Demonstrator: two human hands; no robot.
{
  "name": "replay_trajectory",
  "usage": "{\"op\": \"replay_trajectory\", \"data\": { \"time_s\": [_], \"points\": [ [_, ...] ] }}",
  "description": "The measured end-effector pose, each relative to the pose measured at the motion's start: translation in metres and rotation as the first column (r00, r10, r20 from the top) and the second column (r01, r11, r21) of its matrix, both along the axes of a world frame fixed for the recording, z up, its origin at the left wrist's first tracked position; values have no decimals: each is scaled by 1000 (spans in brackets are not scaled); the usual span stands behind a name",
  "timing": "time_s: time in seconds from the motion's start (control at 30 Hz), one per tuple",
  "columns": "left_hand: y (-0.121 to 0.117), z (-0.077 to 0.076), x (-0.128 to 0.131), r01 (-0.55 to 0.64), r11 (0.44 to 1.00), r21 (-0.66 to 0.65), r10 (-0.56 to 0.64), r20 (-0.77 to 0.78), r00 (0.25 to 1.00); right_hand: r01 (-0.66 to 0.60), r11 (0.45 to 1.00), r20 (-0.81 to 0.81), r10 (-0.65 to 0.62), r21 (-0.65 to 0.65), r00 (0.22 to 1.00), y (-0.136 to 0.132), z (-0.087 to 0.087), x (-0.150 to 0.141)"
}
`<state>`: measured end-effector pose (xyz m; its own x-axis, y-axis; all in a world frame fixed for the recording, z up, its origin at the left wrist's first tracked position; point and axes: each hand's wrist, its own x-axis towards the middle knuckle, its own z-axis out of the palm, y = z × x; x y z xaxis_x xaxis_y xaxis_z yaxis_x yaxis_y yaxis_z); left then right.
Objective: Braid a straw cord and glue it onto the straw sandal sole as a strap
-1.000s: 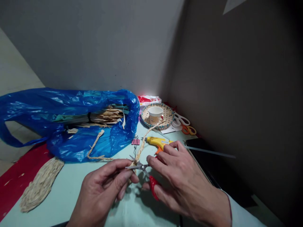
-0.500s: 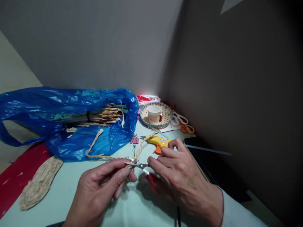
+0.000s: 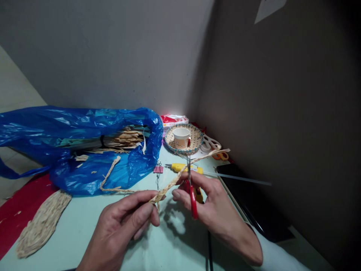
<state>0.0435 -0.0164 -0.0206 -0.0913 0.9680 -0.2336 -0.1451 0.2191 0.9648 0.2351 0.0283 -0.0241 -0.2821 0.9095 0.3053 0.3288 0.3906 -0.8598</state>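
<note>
Pinched between thumb and fingers of the left hand (image 3: 124, 226) is 1 braid (image 3: 169, 184), which slants up and right over the table (image 3: 93, 214), its far tip in front of orange handles (image 3: 225, 155). Grasped in the right hand (image 3: 220, 203) is 1 pair of red-handled scissors (image 3: 193, 201), blades pointing up; whether its fingertips touch the braid I cannot tell.

Beyond the hands lies 1 yellow glue gun (image 3: 179, 167), partly hidden by the braid and right hand; a pale label shows on it, too small to read. Just right of it, 1 clear stick (image 3: 239, 178) reaches over 1 black panel (image 3: 251, 207). Farther back, 1 basket (image 3: 170, 147) holds 1 cup (image 3: 181, 140), upright, whose print cannot be made out. Behind stands 1 red and white pack (image 3: 174, 119), its markings illegible. White handles (image 3: 211, 142) lie beside the basket, near the orange handles.

To the left are 1 pink clip (image 3: 158, 169) and 1 blue bag (image 3: 132, 113) with 1 bundle (image 3: 129, 138) of dry strips bound by 1 black tie (image 3: 102, 141). 1 thin cord (image 3: 108, 175) bends from the bag toward the left hand. Nearer, 1 oblong coil (image 3: 43, 226) lies partly over 1 red cloth (image 3: 25, 214).
</note>
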Motion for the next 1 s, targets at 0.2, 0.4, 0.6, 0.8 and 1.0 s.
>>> {"op": "replay_trajectory", "data": {
  "time_s": [0.2, 0.4, 0.6, 0.8, 1.0],
  "points": [
    [1, 1, 2, 24, 999, 26, -20, -140, 990, -144, 949, -398, 22, -280, 917, -7, -3, -13],
    [0, 3, 4, 113, 993, 25, -103, -267, 958, -149, 938, -457, -10, -312, 889, -11, -1, -17],
    [-1, 4, 1, 192, 981, -26, -192, -276, 942, -150, 938, -439, -3, -313, 899, -10, 1, -16],
    [-2, 3, 0, 210, 977, -42, -214, -176, 961, -177, 928, -508, -15, -328, 861, -10, 3, -13],
    [0, -1, 0, 211, 977, -28, -213, -107, 971, -145, 936, -547, -58, -321, 835, -6, 4, -9]
  ]
}}
